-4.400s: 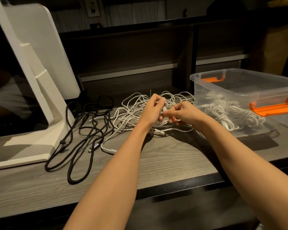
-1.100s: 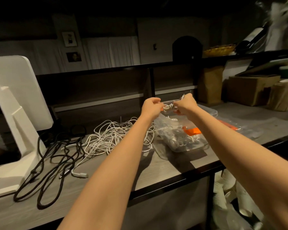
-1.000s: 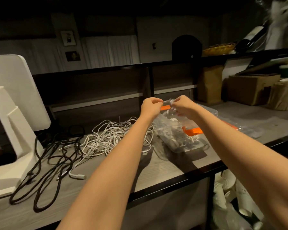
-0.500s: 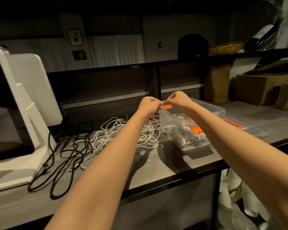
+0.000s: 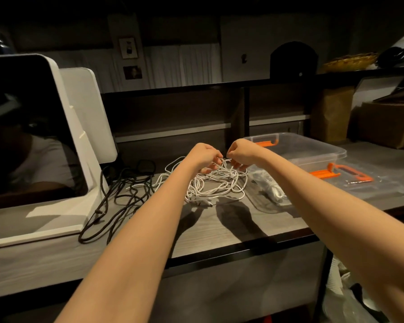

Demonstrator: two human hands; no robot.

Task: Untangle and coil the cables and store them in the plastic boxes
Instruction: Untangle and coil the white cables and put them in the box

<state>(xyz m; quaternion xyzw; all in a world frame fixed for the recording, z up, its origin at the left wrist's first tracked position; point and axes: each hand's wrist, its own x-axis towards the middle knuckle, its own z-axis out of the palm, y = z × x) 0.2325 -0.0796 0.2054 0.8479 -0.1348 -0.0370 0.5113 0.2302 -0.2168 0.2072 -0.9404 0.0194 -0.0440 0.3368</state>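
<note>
A loose tangle of thin white cables (image 5: 216, 183) lies on a grey wood-grain table (image 5: 219, 231), many overlapping loops spread flat with a small plug end poking out at the near edge. Two bare forearms reach in from the near side. The left hand (image 5: 203, 155) and right hand (image 5: 239, 151) hover close together just above the far side of the tangle, knuckles up, fingers curled, each pinching strands lifted from the pile.

Just right of the tangle stands a clear plastic box (image 5: 313, 150) with orange handles; through its near wall a bundle of coiled white cable (image 5: 274, 190) shows inside. Further right of the box lies a clear lid (image 5: 369, 183) with an orange latch.

Left of the white tangle sprawls a thicker set of black cables (image 5: 117, 199), looping toward the table's near edge. Beyond those, further left, stands a white-framed screen (image 5: 33, 127) on a white base, its dark glass reflecting the room.
</note>
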